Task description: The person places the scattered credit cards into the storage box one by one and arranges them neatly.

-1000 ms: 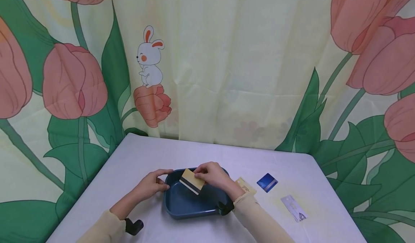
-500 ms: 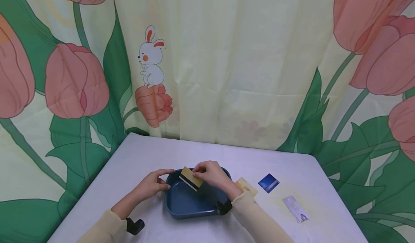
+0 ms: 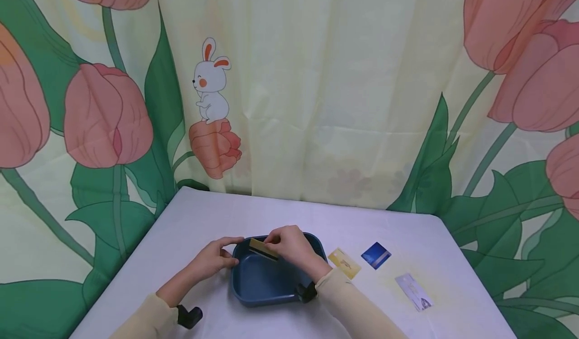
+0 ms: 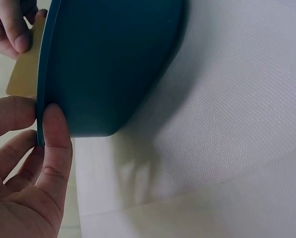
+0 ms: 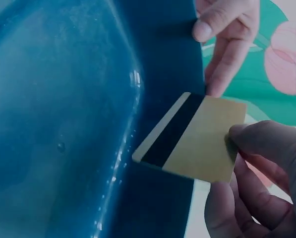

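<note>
Gold card (image 3: 263, 249) is pinched by the right hand (image 3: 291, 245), left hand (image 3: 210, 259) gripping the blue tray (image 3: 262, 281), tulip curtain (image 3: 289, 88) beyond white table (image 3: 344, 223).

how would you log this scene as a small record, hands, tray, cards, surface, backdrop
left hand: left hand grips the rim of the tray
right hand: right hand pinches a gold card with a dark stripe
gold card: tilted, held above the tray
tray: blue tray with rounded corners, on the table
loose cards: yellow card, blue card and pale card, lying right of the tray
surface: white-covered table
backdrop: curtain printed with tulips and a rabbit
</note>
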Demonstrator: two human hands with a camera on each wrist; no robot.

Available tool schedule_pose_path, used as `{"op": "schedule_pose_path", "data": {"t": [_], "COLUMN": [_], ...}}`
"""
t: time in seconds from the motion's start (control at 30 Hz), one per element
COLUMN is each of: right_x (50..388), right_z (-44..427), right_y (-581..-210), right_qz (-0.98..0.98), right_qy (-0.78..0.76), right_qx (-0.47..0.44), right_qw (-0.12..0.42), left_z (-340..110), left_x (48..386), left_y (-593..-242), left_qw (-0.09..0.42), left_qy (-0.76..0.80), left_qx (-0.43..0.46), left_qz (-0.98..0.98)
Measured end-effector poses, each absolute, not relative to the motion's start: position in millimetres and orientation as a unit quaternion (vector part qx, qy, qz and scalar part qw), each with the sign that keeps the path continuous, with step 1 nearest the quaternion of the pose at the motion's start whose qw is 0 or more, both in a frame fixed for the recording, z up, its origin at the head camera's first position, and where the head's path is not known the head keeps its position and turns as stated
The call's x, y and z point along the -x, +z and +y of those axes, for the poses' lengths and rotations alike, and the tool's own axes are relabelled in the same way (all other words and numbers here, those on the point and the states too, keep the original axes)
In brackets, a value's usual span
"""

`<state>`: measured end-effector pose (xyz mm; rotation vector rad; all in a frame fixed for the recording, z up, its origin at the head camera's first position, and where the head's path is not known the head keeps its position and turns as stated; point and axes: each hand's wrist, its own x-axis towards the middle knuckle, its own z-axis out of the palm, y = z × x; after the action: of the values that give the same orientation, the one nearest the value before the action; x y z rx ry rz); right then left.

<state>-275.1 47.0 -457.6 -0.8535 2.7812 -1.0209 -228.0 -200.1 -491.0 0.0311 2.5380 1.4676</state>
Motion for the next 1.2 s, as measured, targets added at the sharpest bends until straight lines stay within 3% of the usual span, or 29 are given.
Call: {"op": "schedule_pose_path", "data": {"t": [0.73, 1.2], "right_x": [274, 273], "right_z": [24, 22], "right_y": [-458, -462], "right_qz": [0.926, 0.915], "right_qy": [-0.181, -0.104], "right_qx": [0.330, 0.379], "right_qw": [-0.003, 0.089], "left_z": [-201, -201], "left_x": [228, 228], "left_y": [-494, -494], "left_qw": [0.105, 0.106], "left_qy": [0.512, 0.510], "left_qx": [-0.023, -0.022], "left_qz": [0.852, 0.853]}}
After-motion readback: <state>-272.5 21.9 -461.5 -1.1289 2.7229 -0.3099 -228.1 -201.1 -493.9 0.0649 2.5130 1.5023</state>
